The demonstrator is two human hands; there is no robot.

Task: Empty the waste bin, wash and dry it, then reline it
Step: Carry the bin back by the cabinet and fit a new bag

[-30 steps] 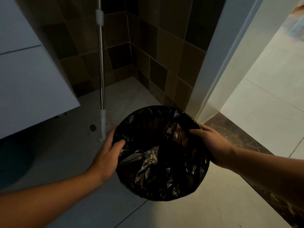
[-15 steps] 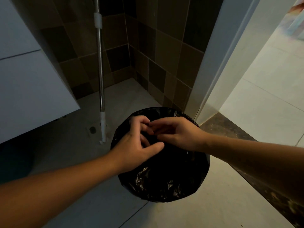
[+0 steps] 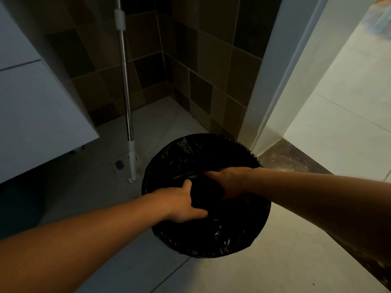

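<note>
A round waste bin [image 3: 260, 233] stands on the pale floor tiles, lined with a crinkled black plastic liner [image 3: 186, 153] folded over its rim. Both my hands reach down into its mouth. My left hand [image 3: 184, 205] enters from the left rim; its thumb and one straight finger show, and the other fingers vanish into the dark liner. My right hand [image 3: 229, 183] comes in from the right, close to the left hand, its fingers sunk into the black plastic. What the fingers do inside is hidden.
A mop pole [image 3: 127, 106] leans upright in the tiled corner, just left of the bin. A white cabinet [image 3: 38, 115] overhangs the floor at left. A floor drain [image 3: 119, 164] lies by the mop's foot. A white door frame [image 3: 275, 98] and dark threshold [image 3: 296, 159] stand at right.
Both hands left the bin's rim, met over its mouth, and have now gone down inside the liner. The bin has stayed in place.
</note>
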